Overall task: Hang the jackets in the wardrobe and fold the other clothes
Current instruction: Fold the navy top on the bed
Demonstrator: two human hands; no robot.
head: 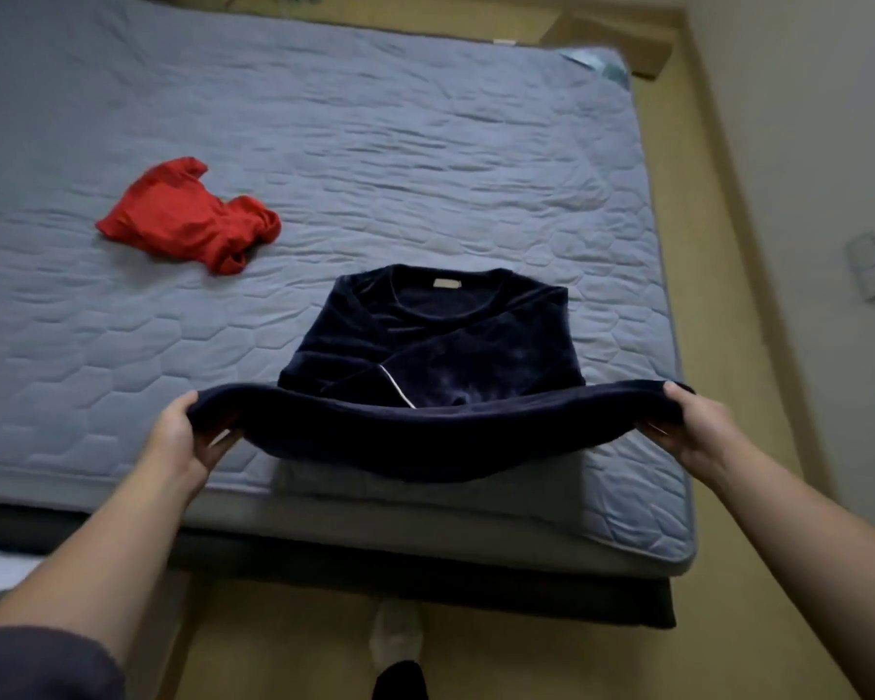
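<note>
— So, what are the hands on?

— I have both on the navy top (440,341). My left hand (185,437) pinches the hem's corner at nine o'clock, fingers curled under the cloth. My right hand (690,426) grips the other corner at three o'clock in the same way.

— Where does the top lie?

— By the near edge of the mattress (375,144), toward its right side. The collar end lies flat at twelve o'clock from the hem, with its pale label (448,283) facing up and the sleeves crossed over the chest. The hem itself is raised off the cover and sags between my hands.

— Anything else on the bed?

— A crumpled red garment (188,219), at ten o'clock from the top and well apart from it. On the floor at six o'clock I see one foot (397,631), blurred, in something pale.
</note>
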